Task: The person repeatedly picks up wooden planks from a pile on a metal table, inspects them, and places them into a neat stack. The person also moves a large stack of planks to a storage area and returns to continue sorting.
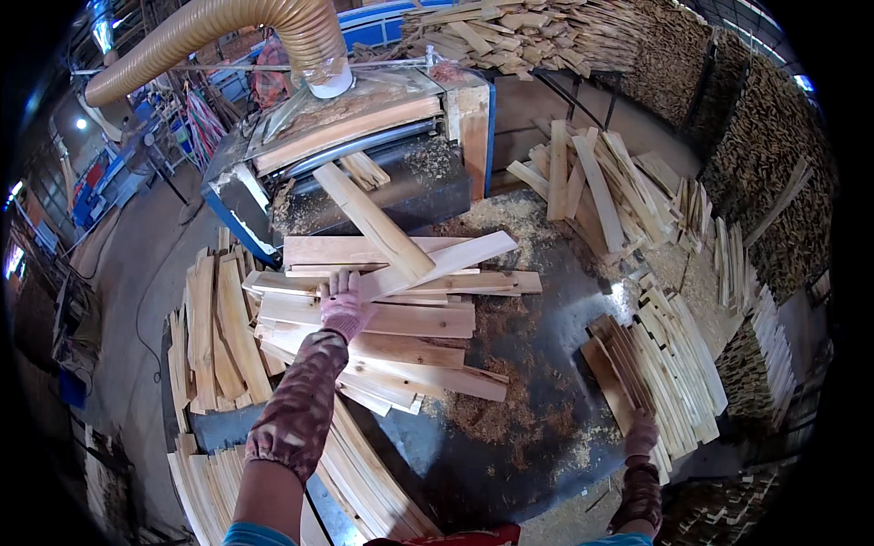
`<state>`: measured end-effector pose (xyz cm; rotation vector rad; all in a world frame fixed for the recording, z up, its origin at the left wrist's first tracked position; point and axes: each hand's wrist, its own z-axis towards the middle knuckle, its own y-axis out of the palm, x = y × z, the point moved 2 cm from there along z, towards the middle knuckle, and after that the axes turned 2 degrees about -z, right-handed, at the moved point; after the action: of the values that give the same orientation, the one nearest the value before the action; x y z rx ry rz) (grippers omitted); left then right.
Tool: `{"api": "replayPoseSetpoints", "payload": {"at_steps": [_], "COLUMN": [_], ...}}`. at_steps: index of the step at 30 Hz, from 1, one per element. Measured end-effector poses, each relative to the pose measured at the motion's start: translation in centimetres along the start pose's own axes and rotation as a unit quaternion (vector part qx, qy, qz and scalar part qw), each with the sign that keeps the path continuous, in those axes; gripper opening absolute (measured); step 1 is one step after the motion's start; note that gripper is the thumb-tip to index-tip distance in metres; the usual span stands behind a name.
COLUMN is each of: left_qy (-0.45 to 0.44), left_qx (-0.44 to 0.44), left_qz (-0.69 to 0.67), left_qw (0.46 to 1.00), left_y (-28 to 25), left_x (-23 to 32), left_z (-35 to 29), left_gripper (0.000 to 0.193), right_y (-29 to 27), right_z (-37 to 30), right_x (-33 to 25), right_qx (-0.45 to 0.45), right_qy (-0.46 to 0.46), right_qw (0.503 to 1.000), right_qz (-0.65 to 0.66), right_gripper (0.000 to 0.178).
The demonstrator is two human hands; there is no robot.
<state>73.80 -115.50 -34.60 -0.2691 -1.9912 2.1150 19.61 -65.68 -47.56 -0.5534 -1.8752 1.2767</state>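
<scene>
My left hand [344, 308], in a pink glove, is closed over the near left end of a pale wooden board [469, 259]. That board slants up to the right across a loose pile of boards [410, 318]. Another plank [373, 218] leans from the planing machine's bed [419, 177], its lower end resting on the pale board. At the far right of the table, my right hand [642, 435] grips the near end of a brown board [608, 387], beside a row of pale boards [678, 364]. Its fingertips are partly hidden.
A ribbed yellow hose [214, 36] joins the machine's top. Upright boards [218, 337] and further stacks [364, 469] line the left and near sides. Sawdust [501, 400] covers part of the dark metal table [546, 455]. Loose boards [601, 182] lean behind, at the right.
</scene>
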Motion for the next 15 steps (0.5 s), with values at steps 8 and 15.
{"api": "replayPoseSetpoints", "payload": {"at_steps": [8, 15], "left_qy": [-0.016, -0.074], "left_qx": [-0.189, -0.223], "left_qz": [0.011, -0.736], "left_qw": [0.982, 0.635], "left_y": [-3.5, 4.6], "left_x": [5.0, 0.6], "left_z": [-3.5, -16.5], "left_gripper": [0.086, 0.097], "right_y": [-16.6, -37.0], "right_z": [3.2, -3.9], "right_x": [-15.6, -41.4], "right_qx": [0.187, 0.154], "right_qy": [-0.233, -0.445], "right_qw": [0.91, 0.765], "right_qz": [0.286, 0.438], "right_gripper": [0.059, 0.076]}}
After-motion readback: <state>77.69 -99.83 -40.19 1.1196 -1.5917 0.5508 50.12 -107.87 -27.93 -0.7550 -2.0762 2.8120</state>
